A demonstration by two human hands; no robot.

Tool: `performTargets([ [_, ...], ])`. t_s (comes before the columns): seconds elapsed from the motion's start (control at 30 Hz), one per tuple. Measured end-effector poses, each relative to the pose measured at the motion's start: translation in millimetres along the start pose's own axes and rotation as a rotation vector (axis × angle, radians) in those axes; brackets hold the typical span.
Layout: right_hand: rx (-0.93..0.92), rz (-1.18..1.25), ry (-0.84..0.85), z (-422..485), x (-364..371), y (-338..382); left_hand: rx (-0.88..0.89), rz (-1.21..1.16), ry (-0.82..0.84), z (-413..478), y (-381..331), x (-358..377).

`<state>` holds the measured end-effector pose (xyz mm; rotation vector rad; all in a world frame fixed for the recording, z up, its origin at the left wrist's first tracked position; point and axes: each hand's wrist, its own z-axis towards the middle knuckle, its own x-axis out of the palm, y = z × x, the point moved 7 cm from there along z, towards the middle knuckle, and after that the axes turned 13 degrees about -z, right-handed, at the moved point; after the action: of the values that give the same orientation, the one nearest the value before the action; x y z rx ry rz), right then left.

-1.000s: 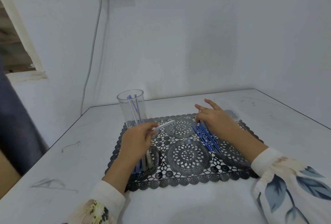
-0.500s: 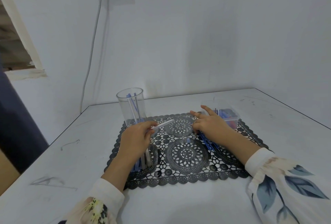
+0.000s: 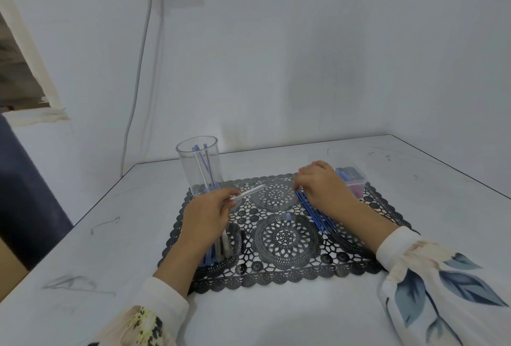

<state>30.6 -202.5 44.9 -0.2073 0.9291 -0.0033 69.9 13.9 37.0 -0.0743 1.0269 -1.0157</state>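
Head view: left hand (image 3: pixel 206 217) palm-down, pinching clear tube (image 3: pixel 249 192); right hand (image 3: pixel 322 185) arched, pinching blue refills (image 3: pixel 315 214) at far ends.

Cream cuffs meet the left hand (image 3: pixel 206 214) and right hand (image 3: pixel 320 184); right sleeve (image 3: pixel 431 276) shows blue-grey leaves, left sleeve (image 3: pixel 154 309) yellow-black flecks.

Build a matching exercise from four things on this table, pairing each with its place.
1 clear cup
2 clear tube
3 blue refills
4 plastic box

A under the right hand
B far right corner of the lace mat
C held in the left hand
D far left corner of the lace mat

Pairs: 1-D, 2-C, 3-A, 4-B
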Motion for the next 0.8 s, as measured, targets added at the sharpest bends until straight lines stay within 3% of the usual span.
performTargets([
  [0.13, 0.449, 0.212, -0.089, 10.2, -23.0, -39.2, 0.003, 0.006, 0.000, 0.9, 1.2, 1.5],
  [0.23, 0.632, 0.174, 0.025, 15.6, -21.6, -70.0, 0.001, 0.026, 0.002, 1.2, 2.6, 1.4],
  [0.47, 0.618, -0.037, 0.593, 13.5, 21.2, -91.8, 0.037, 0.106, 0.014, 2.1, 1.9, 4.3],
  [0.8, 0.671, -0.038, 0.641, 8.4, 26.5, -86.6, 0.038, 0.127, 0.019, 3.5, 4.8, 7.2],
])
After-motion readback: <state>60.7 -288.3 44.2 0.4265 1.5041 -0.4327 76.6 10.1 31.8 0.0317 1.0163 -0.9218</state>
